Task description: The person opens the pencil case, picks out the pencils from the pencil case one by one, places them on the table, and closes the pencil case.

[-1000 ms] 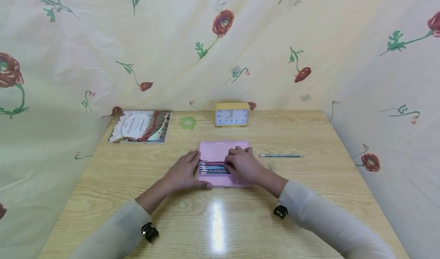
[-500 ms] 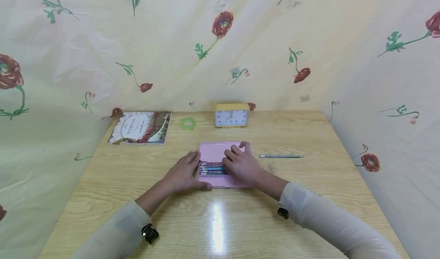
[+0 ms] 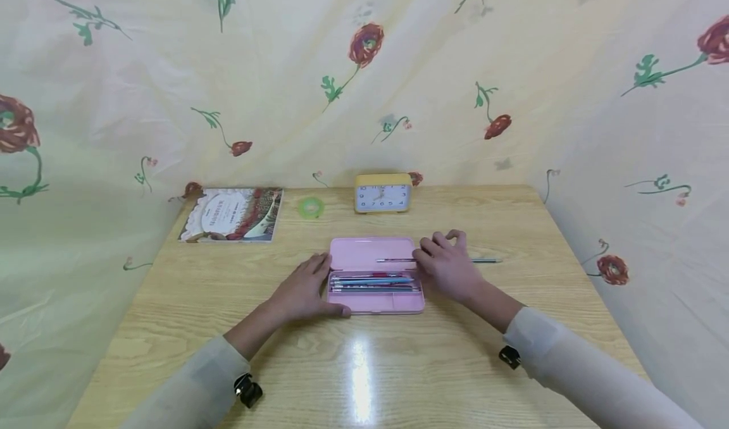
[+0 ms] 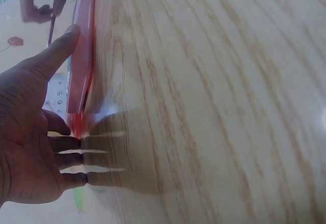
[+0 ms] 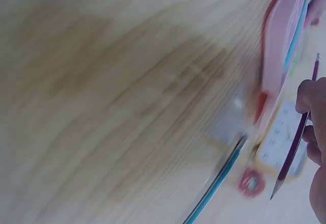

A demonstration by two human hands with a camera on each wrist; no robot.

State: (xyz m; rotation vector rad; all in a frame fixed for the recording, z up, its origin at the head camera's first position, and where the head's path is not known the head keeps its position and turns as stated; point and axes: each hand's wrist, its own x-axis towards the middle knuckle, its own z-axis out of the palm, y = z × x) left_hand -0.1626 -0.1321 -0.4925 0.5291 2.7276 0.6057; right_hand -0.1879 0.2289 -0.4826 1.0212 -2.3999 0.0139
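Observation:
A pink pencil case (image 3: 370,303) lies with its lid folded back, several pencils (image 3: 373,282) in its long compartment. My left hand (image 3: 302,290) rests at the case's left end, fingers spread and fairly straight. Its thumb lies along the front side, as the left wrist view also shows. To the right of the case, my right hand (image 3: 452,267) pinches a dark red pencil (image 5: 294,145) between thumb and fingers. That pencil is raised, its eraser end over the lid. Behind the right hand a blue-green pencil (image 3: 486,261) lies on the table, partly hidden by the hand.
A yellow alarm clock (image 3: 382,194) stands at the back of the table (image 3: 307,366). Left of it are a roll of green tape (image 3: 311,207) and a booklet (image 3: 232,215). Flowered cloth (image 3: 273,68) hangs behind and at both sides.
My right hand was in the pencil case over the pencils. It has moved right and up, bringing out the dark red pencil. The left hand has stayed in place.

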